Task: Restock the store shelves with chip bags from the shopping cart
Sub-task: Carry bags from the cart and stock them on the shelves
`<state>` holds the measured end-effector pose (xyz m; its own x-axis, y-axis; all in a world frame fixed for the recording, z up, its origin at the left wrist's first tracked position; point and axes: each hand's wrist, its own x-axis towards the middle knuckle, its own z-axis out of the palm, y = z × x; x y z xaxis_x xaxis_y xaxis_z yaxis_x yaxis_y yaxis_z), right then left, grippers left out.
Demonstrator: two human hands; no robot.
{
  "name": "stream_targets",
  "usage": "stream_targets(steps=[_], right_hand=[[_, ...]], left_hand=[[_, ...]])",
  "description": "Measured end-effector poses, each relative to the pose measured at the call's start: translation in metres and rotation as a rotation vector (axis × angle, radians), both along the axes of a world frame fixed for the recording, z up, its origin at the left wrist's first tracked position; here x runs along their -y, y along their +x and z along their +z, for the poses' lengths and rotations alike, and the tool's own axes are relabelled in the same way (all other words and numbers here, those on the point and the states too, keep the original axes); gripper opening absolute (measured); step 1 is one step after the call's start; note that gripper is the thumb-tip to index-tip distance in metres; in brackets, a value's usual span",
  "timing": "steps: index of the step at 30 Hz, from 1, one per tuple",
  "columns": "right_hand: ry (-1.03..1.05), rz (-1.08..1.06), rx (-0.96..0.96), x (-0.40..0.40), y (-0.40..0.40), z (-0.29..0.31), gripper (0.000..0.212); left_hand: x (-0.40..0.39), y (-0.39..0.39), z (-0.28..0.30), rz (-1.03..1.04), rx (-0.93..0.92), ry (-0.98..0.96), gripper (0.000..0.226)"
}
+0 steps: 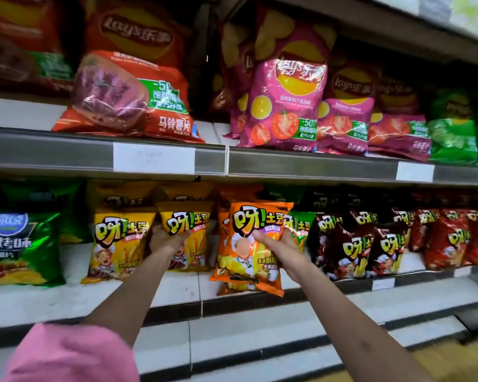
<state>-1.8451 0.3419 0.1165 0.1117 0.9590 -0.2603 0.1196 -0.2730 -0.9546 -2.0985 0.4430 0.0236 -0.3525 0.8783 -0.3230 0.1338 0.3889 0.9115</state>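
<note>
Both hands are up at the lower shelf (177,293), each with a bag. The left hand (164,239) has its fingers curled under a yellow chip bag (186,224), holding it by the lower part in front of the yellow row. The right hand (273,239) pinches an orange chip bag (250,244) at its right edge, thumb on the printed face, the bag hanging just in front of other orange bags behind it.

These bags should handle as very light, puffed pillows of thin glossy film: soft, crackly, a little slippery, and the contents crush easily (so a squeeze across the middle is the wrong grip). Holding by an edge seam or cradling from below, as both hands do here, looks safest; then stand each bag upright on its bottom seam against its own flavour.

The shelf is a flat white deck with a grey price rail (315,166) above it. To the left stand green bags (20,244), to the right dark red bags (353,252). The upper shelf carries large orange-red Lay's bags (133,86), magenta tomato Lay's bags (284,106) and green ones at far right. The shopping cart is out of view.
</note>
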Motion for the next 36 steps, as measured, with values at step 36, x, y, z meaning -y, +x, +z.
stream_targets(steps=[36], right_hand=[[0.008, 0.764, -0.102, 0.125, -0.266, -0.01, 0.119]], left_hand=[[0.334, -0.165, 0.083, 0.001, 0.183, 0.13, 0.091]])
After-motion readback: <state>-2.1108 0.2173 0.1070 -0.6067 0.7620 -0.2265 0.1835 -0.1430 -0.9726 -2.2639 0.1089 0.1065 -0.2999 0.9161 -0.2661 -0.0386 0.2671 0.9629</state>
